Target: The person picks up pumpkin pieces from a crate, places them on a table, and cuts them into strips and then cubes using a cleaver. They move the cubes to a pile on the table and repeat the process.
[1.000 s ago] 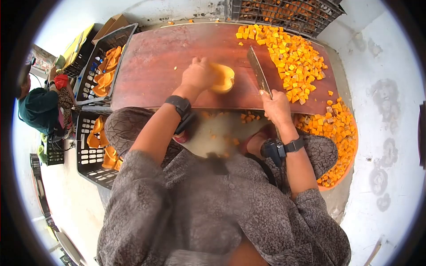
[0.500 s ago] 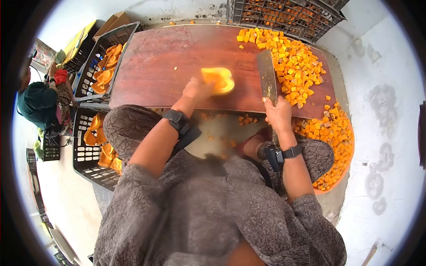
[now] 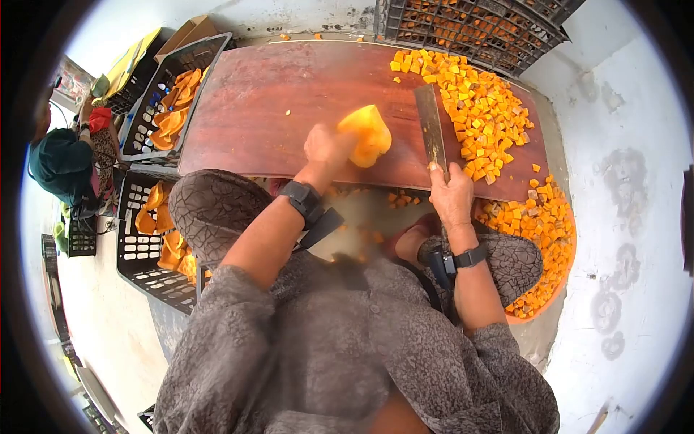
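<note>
My left hand (image 3: 327, 148) grips a curved piece of orange pumpkin (image 3: 370, 137) by its left side, over the near half of a reddish-brown board (image 3: 253, 101). The fingers and the pumpkin's left edge are slightly blurred. To the right, my right hand (image 3: 452, 194) is wrapped round the handle of a cleaver (image 3: 430, 124), whose broad blade points away from me. Just right of the blade lies a heap of diced pumpkin (image 3: 484, 108) on the board.
An orange tub (image 3: 570, 249) full of diced pumpkin stands by my right knee. Black crates (image 3: 148, 273) with pumpkin pieces are at the left, and stacked crates (image 3: 470, 32) stand behind the board. Another person (image 3: 65, 163) is at the far left. A white wall (image 3: 614, 181) bounds the right.
My left hand has lifted and tilted the pumpkin piece, turning it and moving slightly right. The cleaver's blade has turned to a narrower angle in my right hand.
</note>
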Action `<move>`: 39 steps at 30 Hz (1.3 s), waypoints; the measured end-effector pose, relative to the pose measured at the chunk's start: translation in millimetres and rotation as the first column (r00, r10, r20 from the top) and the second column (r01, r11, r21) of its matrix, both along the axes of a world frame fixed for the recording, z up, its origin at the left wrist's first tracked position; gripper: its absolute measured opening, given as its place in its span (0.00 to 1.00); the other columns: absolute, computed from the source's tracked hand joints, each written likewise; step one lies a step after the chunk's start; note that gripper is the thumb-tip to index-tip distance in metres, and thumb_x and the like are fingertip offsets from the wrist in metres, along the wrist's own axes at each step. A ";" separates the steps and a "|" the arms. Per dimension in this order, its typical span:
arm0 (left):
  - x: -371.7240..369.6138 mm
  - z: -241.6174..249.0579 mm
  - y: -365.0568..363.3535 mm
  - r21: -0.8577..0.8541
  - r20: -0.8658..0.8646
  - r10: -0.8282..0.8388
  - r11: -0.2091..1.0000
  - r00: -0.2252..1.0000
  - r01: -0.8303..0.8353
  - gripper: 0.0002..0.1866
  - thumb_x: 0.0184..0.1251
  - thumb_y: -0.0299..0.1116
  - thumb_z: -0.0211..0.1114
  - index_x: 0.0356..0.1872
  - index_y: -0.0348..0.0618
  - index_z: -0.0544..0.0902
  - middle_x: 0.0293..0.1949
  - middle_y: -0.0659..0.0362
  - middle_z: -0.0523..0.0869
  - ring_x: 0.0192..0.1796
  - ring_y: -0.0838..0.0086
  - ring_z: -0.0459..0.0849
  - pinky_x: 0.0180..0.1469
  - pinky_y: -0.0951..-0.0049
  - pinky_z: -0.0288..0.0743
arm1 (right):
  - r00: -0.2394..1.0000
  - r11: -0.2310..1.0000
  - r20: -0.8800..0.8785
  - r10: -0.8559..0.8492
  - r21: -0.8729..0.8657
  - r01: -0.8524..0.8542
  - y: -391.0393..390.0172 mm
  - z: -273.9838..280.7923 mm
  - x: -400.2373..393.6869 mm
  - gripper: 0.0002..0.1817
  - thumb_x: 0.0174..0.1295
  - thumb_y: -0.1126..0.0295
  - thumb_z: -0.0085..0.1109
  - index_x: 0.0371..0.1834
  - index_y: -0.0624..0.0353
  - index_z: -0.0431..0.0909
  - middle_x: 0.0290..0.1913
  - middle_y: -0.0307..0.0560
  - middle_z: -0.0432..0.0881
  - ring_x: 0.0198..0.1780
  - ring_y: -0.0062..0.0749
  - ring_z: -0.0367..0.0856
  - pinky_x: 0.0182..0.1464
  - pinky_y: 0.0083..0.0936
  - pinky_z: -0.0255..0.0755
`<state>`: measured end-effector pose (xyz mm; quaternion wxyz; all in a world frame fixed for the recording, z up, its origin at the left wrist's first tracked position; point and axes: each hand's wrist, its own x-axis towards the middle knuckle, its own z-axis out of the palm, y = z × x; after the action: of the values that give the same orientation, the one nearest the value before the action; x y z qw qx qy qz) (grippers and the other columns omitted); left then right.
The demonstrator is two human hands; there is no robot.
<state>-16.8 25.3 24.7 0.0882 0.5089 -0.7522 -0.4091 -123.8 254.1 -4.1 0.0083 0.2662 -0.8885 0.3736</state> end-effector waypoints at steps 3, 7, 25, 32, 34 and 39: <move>2.8 8.5 7.0 -0.174 -0.100 -0.017 0.985 0.995 0.000 0.23 0.52 0.41 0.66 0.47 0.37 0.83 0.41 0.47 0.88 0.46 0.56 0.86 0.52 0.63 0.77 | 1.000 0.999 0.007 -0.010 -0.039 0.010 1.6 -0.9 -0.1 0.14 0.65 0.64 0.58 0.31 0.65 0.74 0.15 0.46 0.75 0.14 0.29 0.76 0.19 0.28 0.69; 2.6 -5.6 9.7 -0.425 -0.216 -0.066 0.905 0.974 -0.032 0.22 0.53 0.44 0.66 0.43 0.38 0.79 0.43 0.45 0.83 0.45 0.48 0.83 0.50 0.55 0.76 | 0.996 0.996 0.057 -0.064 -0.064 0.068 -0.5 4.0 -1.1 0.11 0.66 0.66 0.56 0.34 0.65 0.75 0.18 0.44 0.75 0.14 0.27 0.76 0.19 0.26 0.69; 6.7 -0.8 27.7 -0.475 -0.151 -0.414 0.827 0.898 0.301 0.19 0.60 0.41 0.61 0.42 0.36 0.70 0.30 0.40 0.84 0.35 0.43 0.83 0.39 0.48 0.77 | 0.984 0.987 0.105 0.141 -0.097 -0.131 -19.7 99.0 39.2 0.10 0.71 0.69 0.49 0.43 0.67 0.73 0.24 0.43 0.77 0.18 0.21 0.75 0.16 0.20 0.68; 2.3 -14.2 30.7 -0.618 -0.182 -0.410 0.755 0.894 0.220 0.14 0.64 0.39 0.60 0.39 0.40 0.70 0.31 0.43 0.85 0.31 0.47 0.84 0.34 0.51 0.78 | 0.976 0.978 0.065 0.209 -0.019 -0.208 -36.3 105.0 58.1 0.08 0.68 0.71 0.51 0.41 0.66 0.73 0.21 0.45 0.77 0.20 0.24 0.78 0.19 0.26 0.71; 3.5 -13.8 32.3 -0.632 -0.189 -0.435 0.740 0.880 0.230 0.14 0.64 0.39 0.60 0.40 0.40 0.70 0.32 0.44 0.85 0.32 0.48 0.84 0.34 0.52 0.78 | 0.979 0.979 0.032 0.202 0.024 -0.203 -39.7 108.5 62.8 0.07 0.68 0.71 0.51 0.40 0.66 0.72 0.21 0.53 0.78 0.22 0.40 0.81 0.24 0.36 0.73; 6.5 -13.6 34.3 -0.644 -0.231 -0.471 0.730 0.852 0.229 0.14 0.62 0.36 0.62 0.42 0.40 0.70 0.35 0.48 0.85 0.34 0.51 0.85 0.33 0.53 0.79 | 0.970 0.969 -0.075 0.232 0.099 -0.224 -40.0 113.3 68.4 0.08 0.66 0.70 0.52 0.36 0.66 0.70 0.26 0.66 0.78 0.33 0.67 0.78 0.34 0.48 0.71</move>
<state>-10.4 59.6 11.1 0.3062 0.2118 -0.8933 -0.2518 -55.4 214.0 109.2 -0.0084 0.3827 -0.8667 0.3198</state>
